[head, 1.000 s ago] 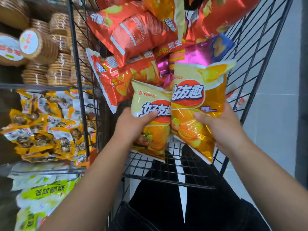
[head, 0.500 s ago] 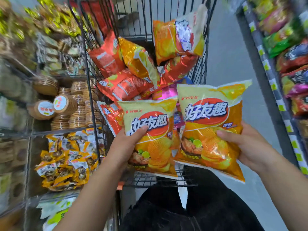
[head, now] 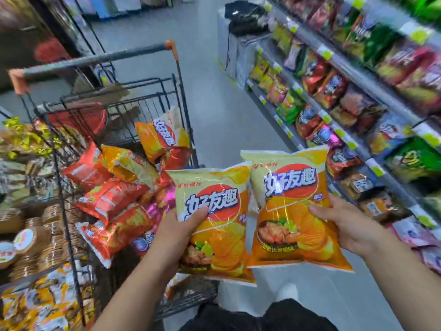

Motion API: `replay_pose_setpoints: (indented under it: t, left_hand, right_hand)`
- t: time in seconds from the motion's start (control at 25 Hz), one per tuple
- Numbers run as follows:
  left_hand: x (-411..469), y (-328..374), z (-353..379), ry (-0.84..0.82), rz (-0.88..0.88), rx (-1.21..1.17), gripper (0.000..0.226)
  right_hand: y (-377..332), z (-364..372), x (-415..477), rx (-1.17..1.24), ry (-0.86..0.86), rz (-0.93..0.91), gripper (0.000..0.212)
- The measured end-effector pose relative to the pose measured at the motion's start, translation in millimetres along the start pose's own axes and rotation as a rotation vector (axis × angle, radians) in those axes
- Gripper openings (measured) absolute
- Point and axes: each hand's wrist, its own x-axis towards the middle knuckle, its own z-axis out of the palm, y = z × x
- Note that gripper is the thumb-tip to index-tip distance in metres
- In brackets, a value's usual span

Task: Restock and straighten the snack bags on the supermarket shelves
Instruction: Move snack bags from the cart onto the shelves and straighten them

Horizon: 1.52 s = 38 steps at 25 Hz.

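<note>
Head cam: L hand (head: 177, 235) clutched one yellow chip bag (head: 222, 237), R hand (head: 348, 225) its twin (head: 291, 211), side by side, edges maybe touching (blurry). Vs 1 s ago both had come up clear of the cart (head: 95, 59) & view had swung to the snack shelves (head: 353, 74) at right. Pick done; shelving prob. next.
</note>
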Motion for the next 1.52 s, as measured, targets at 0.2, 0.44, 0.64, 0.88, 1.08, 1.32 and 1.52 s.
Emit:
replay_pose_setpoints:
  t: [0.2, 0.44, 0.64, 0.88, 1.08, 1.32, 1.52]
  left_hand:
    - [4.0, 9.7, 140.0, -0.114, 0.009, 0.033, 0.035]
    - [20.0, 35.6, 280.7, -0.280, 0.068, 0.163, 0.051]
    - [31.5, 70.6, 352.7, -0.318, 0.150, 0.225, 0.031]
    - [71.2, 130.3, 399.0, -0.356, 0.206, 0.204, 0.021]
    - [129.4, 190.9, 429.0, -0.432, 0.258, 0.206, 0.023]
    - [207.4, 284.5, 459.9, -0.523, 0.339, 0.220, 0.036]
    - [250.5, 349.2, 498.7, -0.599, 0.384, 0.283, 0.039]
  right_hand:
    - [-29.3, -107.8, -36.4, 0.138, 0.019, -0.085, 0.107]
    - [-70.7, -214.1, -77.7, 0.211, 0.175, -0.191, 0.109]
    - [-111.9, -252.7, -95.8, 0.143, 0.294, -0.322, 0.074]
    - [-170.2, -275.7, -76.7, 0.156, 0.384, -0.398, 0.075]
    - [-238.2, -285.0, -47.9, 0.123, 0.433, -0.465, 0.079]
    - [-328.8, -277.7, -4.3, 0.147, 0.487, -0.550, 0.059]
    - [-386.8, -287.9, 12.5, 0.174, 0.509, -0.649, 0.081]
